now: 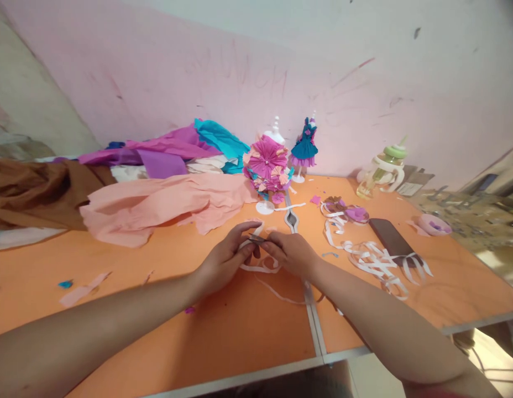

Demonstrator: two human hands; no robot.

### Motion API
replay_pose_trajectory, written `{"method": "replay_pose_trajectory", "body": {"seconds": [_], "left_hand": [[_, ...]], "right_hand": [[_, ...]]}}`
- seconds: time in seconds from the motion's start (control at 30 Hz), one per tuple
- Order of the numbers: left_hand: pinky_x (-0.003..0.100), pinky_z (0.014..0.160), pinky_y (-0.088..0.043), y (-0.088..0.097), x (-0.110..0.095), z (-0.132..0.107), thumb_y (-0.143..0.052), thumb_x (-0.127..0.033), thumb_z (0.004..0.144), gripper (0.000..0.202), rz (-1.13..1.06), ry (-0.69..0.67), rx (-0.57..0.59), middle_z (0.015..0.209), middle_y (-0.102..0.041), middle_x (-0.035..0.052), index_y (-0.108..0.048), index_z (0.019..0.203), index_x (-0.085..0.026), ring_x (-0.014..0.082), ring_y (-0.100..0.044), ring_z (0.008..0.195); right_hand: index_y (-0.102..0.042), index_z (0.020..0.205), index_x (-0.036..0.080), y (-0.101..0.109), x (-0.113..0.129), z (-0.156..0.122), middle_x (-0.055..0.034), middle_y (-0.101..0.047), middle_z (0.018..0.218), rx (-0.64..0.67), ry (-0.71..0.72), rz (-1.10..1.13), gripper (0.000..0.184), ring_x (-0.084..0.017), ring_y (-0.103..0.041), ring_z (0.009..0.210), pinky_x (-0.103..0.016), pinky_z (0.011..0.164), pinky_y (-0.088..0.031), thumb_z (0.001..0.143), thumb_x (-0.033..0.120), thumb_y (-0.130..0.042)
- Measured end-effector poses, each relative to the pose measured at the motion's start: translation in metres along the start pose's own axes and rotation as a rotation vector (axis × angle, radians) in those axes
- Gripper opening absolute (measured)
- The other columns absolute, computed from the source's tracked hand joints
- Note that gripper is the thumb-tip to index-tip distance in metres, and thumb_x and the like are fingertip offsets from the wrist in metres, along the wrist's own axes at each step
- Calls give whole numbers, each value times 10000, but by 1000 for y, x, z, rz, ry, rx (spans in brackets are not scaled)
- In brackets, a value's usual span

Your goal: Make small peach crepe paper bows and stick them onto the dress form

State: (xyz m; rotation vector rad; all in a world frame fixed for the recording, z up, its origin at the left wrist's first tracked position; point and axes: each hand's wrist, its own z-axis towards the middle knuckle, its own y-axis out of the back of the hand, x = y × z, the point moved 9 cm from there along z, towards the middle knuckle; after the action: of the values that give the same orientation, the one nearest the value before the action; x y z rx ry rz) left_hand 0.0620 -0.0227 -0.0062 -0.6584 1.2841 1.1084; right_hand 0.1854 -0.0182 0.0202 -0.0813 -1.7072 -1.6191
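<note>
Over the orange table my left hand (225, 257) is closed, with its fingertips pinching a narrow white ribbon (260, 228). My right hand (293, 251) is wrapped round a dark-bladed tool (257, 239), which looks like small scissors; its grip is hidden. The blades point left and meet the fingers of my left hand. Loops of the white ribbon hang just below both hands. Behind them stands a small white dress form covered in a magenta paper-flower dress (268, 160). To its right is a smaller form in a teal and purple dress (305, 142).
Peach crepe paper (169, 204) and brown paper (45, 190) lie at left. On the right are tangled white ribbon (375, 260), a dark phone (393, 240), a green-lidded bottle (383, 171) and a pink roll (434, 225). A metal-edged seam (312, 315) divides the orange tabletop (256, 337).
</note>
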Motion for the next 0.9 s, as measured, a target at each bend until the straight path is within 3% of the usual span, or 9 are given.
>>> {"method": "replay_pose_trajectory", "body": {"seconds": [0.37, 0.57, 0.67, 0.73, 0.9], "left_hand": [[253, 668, -445, -3, -2, 0, -459, -375, 946, 446, -9, 2, 17, 825, -594, 7, -340, 1358, -252, 131, -545, 731], [282, 734, -462, -1, -1, -1, -522, -383, 921, 552, -17, 16, 41, 893, -602, 21, -307, 1414, -260, 146, -559, 776], [332, 867, -462, -4, -6, 0, -581, -420, 883, 569, -46, 6, 86, 1109, -583, 77, -384, 1387, -244, 202, -571, 986], [349, 927, -451, -1, -6, 3, -568, -448, 884, 500, -69, 43, 56, 1198, -542, 89, -471, 1328, -237, 229, -548, 1088], [349, 941, -461, 12, -2, 7, -642, -450, 836, 369, -52, 104, -65, 1161, -556, 65, -625, 1135, -235, 238, -560, 1104]], "right_hand": [[-611, 782, 217, 1, -1, 2, 39, -540, 597, -29, -1, -80, 395, -89, -492, 550, -215, 538, -262, 959, 495, -393], [-606, 897, 224, 1, -7, 3, -6, -652, 718, -50, -42, -381, 420, -114, -551, 561, -246, 509, -229, 960, 549, -347], [-609, 947, 214, -2, -7, 4, -38, -694, 781, -42, -20, -559, 452, -137, -598, 585, -266, 496, -202, 957, 568, -328], [-610, 968, 203, -4, -6, 4, -53, -706, 800, -50, 3, -639, 487, -149, -625, 616, -269, 495, -210, 962, 575, -297], [-620, 949, 190, -14, -4, 2, -54, -710, 792, -44, 77, -727, 535, -170, -652, 655, -251, 497, -278, 965, 587, -261]]}}
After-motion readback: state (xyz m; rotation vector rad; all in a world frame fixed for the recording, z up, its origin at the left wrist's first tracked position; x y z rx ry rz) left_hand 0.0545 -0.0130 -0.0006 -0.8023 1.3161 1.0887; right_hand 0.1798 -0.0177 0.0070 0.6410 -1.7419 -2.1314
